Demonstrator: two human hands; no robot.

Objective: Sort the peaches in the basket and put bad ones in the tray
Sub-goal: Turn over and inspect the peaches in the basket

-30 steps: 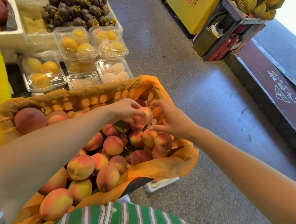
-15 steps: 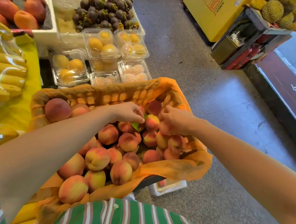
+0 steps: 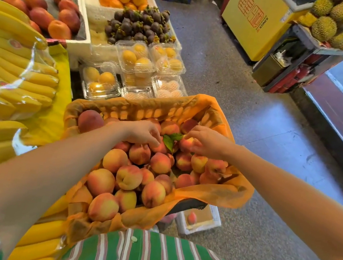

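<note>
Green leaf [image 3: 170, 141] barer, right hand [image 3: 210, 142] pinching peach [image 3: 186, 143]

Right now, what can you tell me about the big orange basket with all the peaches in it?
The rectangular basket is lined with thin orange wrap draped over its rim; a lattice wall shows through at the far side, a dark edge at the near right corner. Pink-yellow peaches heap it. The left hand and right hand reach into its far end, the right gripping a peach.
</note>
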